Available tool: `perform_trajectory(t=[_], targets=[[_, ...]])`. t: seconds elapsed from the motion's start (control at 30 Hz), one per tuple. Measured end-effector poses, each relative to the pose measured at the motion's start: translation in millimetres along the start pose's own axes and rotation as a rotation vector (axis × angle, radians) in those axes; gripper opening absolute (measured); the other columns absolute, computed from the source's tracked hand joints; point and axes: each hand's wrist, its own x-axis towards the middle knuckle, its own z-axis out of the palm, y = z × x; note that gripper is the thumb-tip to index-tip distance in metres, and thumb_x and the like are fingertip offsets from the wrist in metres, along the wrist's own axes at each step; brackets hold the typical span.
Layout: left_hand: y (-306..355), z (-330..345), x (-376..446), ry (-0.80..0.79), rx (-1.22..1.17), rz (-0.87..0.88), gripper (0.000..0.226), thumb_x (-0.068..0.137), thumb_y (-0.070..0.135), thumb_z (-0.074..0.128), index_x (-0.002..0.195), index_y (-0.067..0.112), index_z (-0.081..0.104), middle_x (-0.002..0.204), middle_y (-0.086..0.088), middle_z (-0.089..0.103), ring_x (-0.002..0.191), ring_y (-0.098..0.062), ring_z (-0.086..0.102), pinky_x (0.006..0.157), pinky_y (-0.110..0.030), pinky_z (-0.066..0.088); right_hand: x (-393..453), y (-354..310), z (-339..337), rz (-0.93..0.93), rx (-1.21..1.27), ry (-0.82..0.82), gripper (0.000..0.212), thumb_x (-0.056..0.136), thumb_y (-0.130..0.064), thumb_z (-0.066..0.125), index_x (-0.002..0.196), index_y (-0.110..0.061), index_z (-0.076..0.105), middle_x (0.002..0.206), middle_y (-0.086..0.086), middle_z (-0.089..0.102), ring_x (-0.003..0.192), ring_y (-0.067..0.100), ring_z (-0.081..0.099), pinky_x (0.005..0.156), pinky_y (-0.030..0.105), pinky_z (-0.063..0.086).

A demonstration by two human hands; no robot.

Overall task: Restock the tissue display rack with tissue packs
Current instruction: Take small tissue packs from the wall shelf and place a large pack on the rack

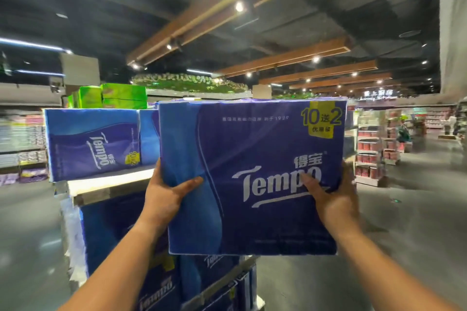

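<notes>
Both bare forearms reach up from the bottom of the head view, and between them I hold a large rectangular tissue pack (pixel 252 174) wrapped in glossy dark blue plastic film, with a lighter blue wave down its left part, silver "Tempo" lettering and a yellow "10送2" corner label. My left hand (pixel 166 194) clamps the pack's left edge, thumb pressed flat across the front film, fingers hidden behind. My right hand (pixel 333 199) grips the right edge the same way — thumb lying over the end of the logo, the rest out of sight behind. The pack is raised upright in the air, its printed face toward me, in front of and above the display rack (pixel 106 190), whose pale flat shelf edge shows just left of my left hand.

On that top shelf stands another blue film-wrapped Tempo pack (pixel 93 144), turned on its side so the logo runs vertically. Below the shelf, more blue packs (pixel 113 235) fill the lower tier, their film creased and shiny. Behind, bright green boxed packs (pixel 121 96) sit stacked — soft with blur. Smooth grey floor (pixel 404 222) spreads to the right.
</notes>
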Motion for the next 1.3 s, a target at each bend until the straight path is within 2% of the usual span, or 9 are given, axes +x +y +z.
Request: perform_trajectory(t=[0.07, 0.17, 0.23, 0.4, 0.57, 0.8, 1.0, 1.17, 1.3], targets=[[-17, 6, 20, 0.036, 0.017, 0.023, 0.081, 0.059, 0.017, 0.097, 0.132, 0.022, 0.062, 0.116, 0.004, 0.077, 0.103, -0.019, 0.075, 0.080, -0.035, 0.064, 24, 22, 24, 0.005, -0.011, -0.019, 0.061, 0.078, -0.039, 0.082, 0.130, -0.025, 0.053, 0.088, -0.030, 0.059, 0.065, -0.016, 0.056, 0.076, 0.007, 0.046], [-45, 12, 59, 0.063, 0.053, 0.048, 0.072, 0.062, 0.014, 0.095, 0.125, 0.028, 0.063, 0.108, 0.011, 0.078, 0.099, -0.016, 0.075, 0.080, -0.036, 0.063, 59, 53, 68, 0.021, 0.077, -0.081, 0.080, 0.065, -0.061, 0.077, 0.136, -0.036, 0.051, 0.091, -0.028, 0.065, 0.077, -0.008, 0.060, 0.087, 0.030, 0.055], [-64, 14, 90, 0.080, 0.078, 0.079, 0.071, 0.060, 0.013, 0.100, 0.117, 0.032, 0.063, 0.104, 0.015, 0.078, 0.097, -0.014, 0.075, 0.080, -0.035, 0.063, 84, 73, 101, -0.003, 0.119, -0.109, 0.073, 0.065, -0.061, 0.076, 0.130, -0.042, 0.051, 0.093, -0.027, 0.069, 0.078, -0.006, 0.064, 0.084, 0.038, 0.054], [-96, 17, 184, 0.115, 0.097, 0.149, 0.075, 0.052, 0.019, 0.097, 0.119, 0.028, 0.064, 0.110, 0.006, 0.079, 0.100, -0.017, 0.076, 0.080, -0.033, 0.063, 155, 101, 187, -0.067, 0.198, -0.103, 0.065, 0.070, -0.050, 0.079, 0.128, -0.036, 0.054, 0.090, -0.035, 0.069, 0.079, -0.009, 0.067, 0.070, 0.020, 0.053], [-120, 17, 266, 0.174, 0.140, 0.198, 0.089, 0.045, 0.038, 0.096, 0.127, 0.031, 0.062, 0.118, 0.006, 0.076, 0.106, -0.020, 0.074, 0.089, -0.045, 0.060, 226, 128, 270, -0.087, 0.250, -0.098, 0.085, 0.063, -0.063, 0.080, 0.136, -0.031, 0.051, 0.088, -0.026, 0.066, 0.070, -0.015, 0.062, 0.062, 0.015, 0.045], [-151, 7, 347, 0.289, 0.251, 0.296, 0.095, 0.051, 0.032, 0.096, 0.138, 0.024, 0.057, 0.126, 0.003, 0.073, 0.113, -0.020, 0.071, 0.089, -0.039, 0.060, 301, 162, 381, -0.123, 0.364, -0.192, 0.081, 0.066, -0.061, 0.085, 0.135, -0.032, 0.052, 0.093, -0.028, 0.067, 0.078, -0.013, 0.063, 0.068, 0.018, 0.050], [-182, 1, 400, 0.427, 0.377, 0.361, 0.096, 0.052, 0.029, 0.096, 0.138, 0.022, 0.055, 0.123, 0.005, 0.072, 0.110, -0.017, 0.071, 0.087, -0.035, 0.059, 351, 189, 467, -0.144, 0.459, -0.307, 0.079, 0.066, -0.069, 0.076, 0.134, -0.038, 0.050, 0.104, -0.024, 0.070, 0.095, 0.008, 0.070, 0.085, 0.047, 0.058], [-211, -17, 425, 0.556, 0.497, 0.359, 0.080, 0.065, 0.001, 0.095, 0.132, 0.024, 0.057, 0.117, 0.007, 0.072, 0.094, 0.000, 0.071, 0.072, -0.016, 0.057, 372, 207, 537, -0.146, 0.504, -0.434, 0.079, 0.064, -0.070, 0.074, 0.134, -0.043, 0.049, 0.107, -0.023, 0.070, 0.096, 0.006, 0.069, 0.082, 0.047, 0.060], [-238, -47, 432, 0.637, 0.508, 0.282, 0.082, 0.050, 0.033, 0.101, 0.121, 0.038, 0.060, 0.108, 0.016, 0.073, 0.093, -0.007, 0.072, 0.073, -0.024, 0.059, 367, 220, 586, -0.134, 0.474, -0.543, 0.077, 0.064, -0.067, 0.076, 0.132, -0.041, 0.049, 0.102, -0.022, 0.069, 0.087, -0.002, 0.067, 0.074, 0.033, 0.057]])
